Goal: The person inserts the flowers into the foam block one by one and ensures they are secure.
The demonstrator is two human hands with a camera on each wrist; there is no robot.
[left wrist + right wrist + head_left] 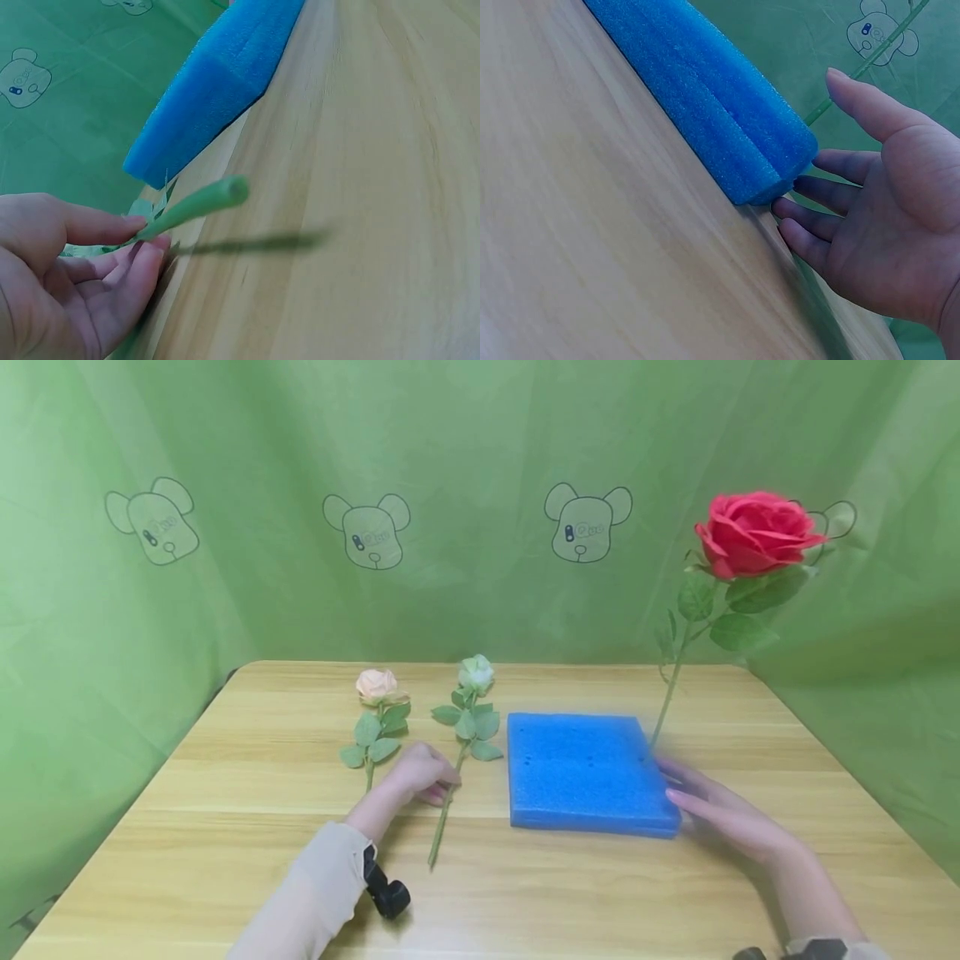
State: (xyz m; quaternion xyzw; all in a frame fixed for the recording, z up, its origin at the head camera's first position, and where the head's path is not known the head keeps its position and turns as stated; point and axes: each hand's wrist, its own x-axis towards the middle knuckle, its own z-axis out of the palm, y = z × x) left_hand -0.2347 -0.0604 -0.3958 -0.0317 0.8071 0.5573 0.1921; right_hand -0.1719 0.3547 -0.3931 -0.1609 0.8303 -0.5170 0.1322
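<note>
just below centre, left hand (pixel 422 772) pinches green rose (pixel 466 725), slanting upper-right; blue foam (pixel 585 789) sits rightward, touched by loose-fingered right hand (pixel 723 814).

Three flowers (pixel 761 535) (pixel 377 685) (pixel 477 675), two hands (pixel 423 770) (pixel 727 814), one foam block (pixel 581 793), one table (pixel 225 768)

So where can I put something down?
Bare table: left of the peach rose, and in front of the blue block. Crowded: around the left hand, which pinches the pale green rose, and the block's right side, by the right hand and red rose.
</note>
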